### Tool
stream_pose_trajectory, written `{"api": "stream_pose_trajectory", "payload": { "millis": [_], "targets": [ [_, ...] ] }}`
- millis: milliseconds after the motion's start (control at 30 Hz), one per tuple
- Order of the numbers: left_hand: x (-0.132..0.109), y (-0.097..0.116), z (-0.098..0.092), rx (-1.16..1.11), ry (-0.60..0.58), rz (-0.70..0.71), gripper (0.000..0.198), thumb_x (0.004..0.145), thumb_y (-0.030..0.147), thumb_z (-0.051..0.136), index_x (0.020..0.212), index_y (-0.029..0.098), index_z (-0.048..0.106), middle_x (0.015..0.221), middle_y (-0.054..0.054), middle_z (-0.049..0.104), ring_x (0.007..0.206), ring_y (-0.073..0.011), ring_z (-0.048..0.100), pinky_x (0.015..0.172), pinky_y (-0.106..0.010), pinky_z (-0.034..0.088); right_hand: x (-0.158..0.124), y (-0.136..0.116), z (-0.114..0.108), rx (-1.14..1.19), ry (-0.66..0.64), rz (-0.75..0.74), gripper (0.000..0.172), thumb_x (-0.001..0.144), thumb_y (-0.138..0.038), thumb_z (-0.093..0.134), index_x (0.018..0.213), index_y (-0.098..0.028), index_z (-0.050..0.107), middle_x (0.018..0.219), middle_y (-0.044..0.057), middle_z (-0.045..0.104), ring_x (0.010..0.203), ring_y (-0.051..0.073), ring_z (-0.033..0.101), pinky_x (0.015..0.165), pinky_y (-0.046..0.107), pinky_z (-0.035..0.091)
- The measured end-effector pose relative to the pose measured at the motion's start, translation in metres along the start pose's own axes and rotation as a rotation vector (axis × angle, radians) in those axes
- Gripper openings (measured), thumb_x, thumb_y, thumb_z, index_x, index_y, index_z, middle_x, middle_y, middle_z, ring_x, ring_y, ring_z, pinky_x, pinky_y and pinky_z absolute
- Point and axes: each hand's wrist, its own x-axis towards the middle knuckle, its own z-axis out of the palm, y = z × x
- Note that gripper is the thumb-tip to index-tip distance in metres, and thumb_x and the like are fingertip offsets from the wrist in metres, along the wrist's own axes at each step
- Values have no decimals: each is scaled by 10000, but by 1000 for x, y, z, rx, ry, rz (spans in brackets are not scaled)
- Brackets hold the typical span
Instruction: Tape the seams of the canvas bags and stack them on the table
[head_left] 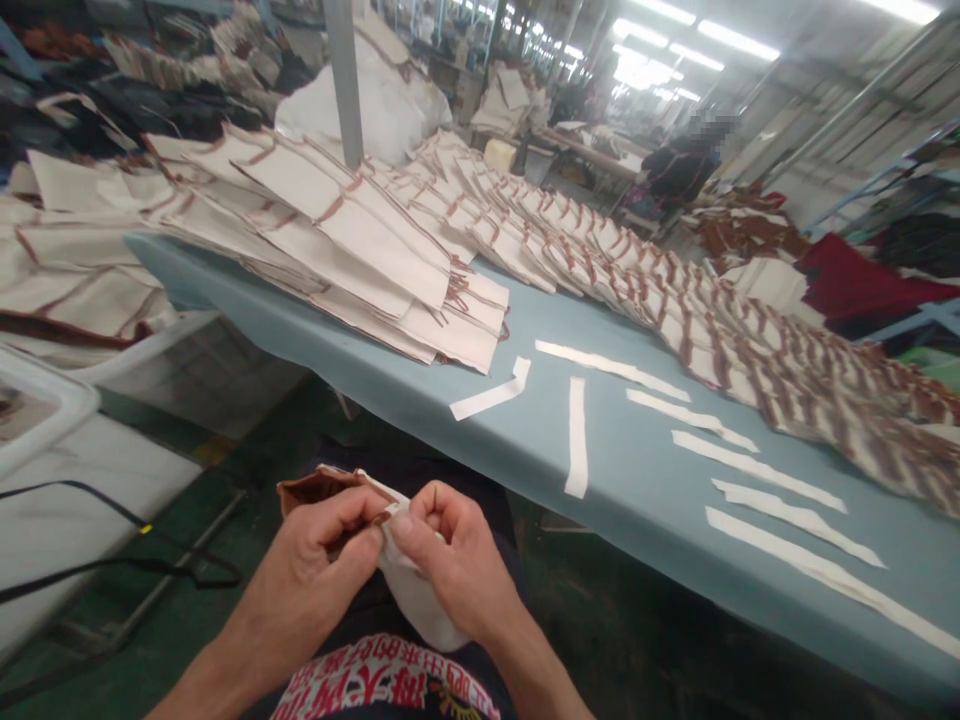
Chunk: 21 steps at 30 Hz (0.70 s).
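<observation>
Just in front of my lap, a cream fabric piece with brown edging [424,590] is held between both hands. My left hand [322,560] pinches its brown edge with thumb and forefinger. Close beside it, my right hand [450,550] grips the cream part near the same edge, fingers curled. The fingertips of the two hands almost meet. Part of the fabric is hidden behind my hands and wrists. On the blue-green table ahead lie a stack of cream fabric pieces [382,240] with brown trim and several loose cream strips [576,435].
The blue-green table [517,450] slants across in front of me. Long rows of overlapping trimmed pieces [600,250] cover its far side. White bins [45,420] and black straps [112,565] are at the left. A grey post [343,80] rises behind. Another person [675,170] sits far back.
</observation>
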Motion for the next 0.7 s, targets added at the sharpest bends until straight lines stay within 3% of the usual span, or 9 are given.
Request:
{"api": "stream_pose_trajectory", "payload": {
  "millis": [133, 200, 333, 467, 600, 700],
  "targets": [
    [-7, -6, 7, -54, 1, 13, 333, 1021, 321, 579, 721, 233, 694, 654, 42, 674, 580, -159, 584, 556, -252, 433, 18, 18, -7, 288, -381, 237, 781, 627, -849, 1026, 793, -222, 590, 640, -94, 510, 532, 67, 342, 500, 227, 247],
    [-11, -8, 10, -85, -3, -16, 365, 1024, 316, 528, 690, 236, 650, 617, 40, 635, 557, -158, 542, 552, -267, 405, 24, 29, -6, 314, -468, 280, 808, 553, -879, 1026, 771, -217, 617, 608, -89, 516, 496, 67, 354, 469, 234, 247],
    [-14, -13, 7, -162, -81, -127, 390, 1033, 357, 453, 683, 245, 586, 611, 8, 659, 579, -180, 520, 586, -298, 406, 27, 46, 0, 299, -498, 251, 837, 587, -956, 940, 801, -190, 679, 597, -63, 554, 458, 72, 406, 449, 253, 255],
    [-11, -18, -5, -173, -233, -243, 361, 1020, 455, 478, 773, 240, 631, 729, -8, 717, 672, -202, 552, 627, -294, 431, 26, 42, -7, 250, -494, 193, 793, 640, -914, 959, 770, -200, 640, 604, -73, 523, 497, 64, 358, 490, 250, 247],
    [-4, -15, -17, -60, -303, -241, 398, 1041, 487, 508, 892, 241, 782, 913, -27, 795, 838, -242, 662, 726, -290, 521, 24, 25, -15, 117, -428, 66, 769, 748, -903, 919, 751, -229, 550, 628, -85, 449, 579, 81, 302, 552, 242, 225],
    [0, -11, -21, -43, -316, -196, 447, 1072, 550, 508, 932, 237, 796, 961, -39, 805, 890, -254, 684, 761, -288, 552, 20, 17, -13, 19, -376, 23, 709, 824, -869, 856, 777, -244, 525, 661, -84, 422, 612, 98, 294, 563, 250, 242]
  ]
}}
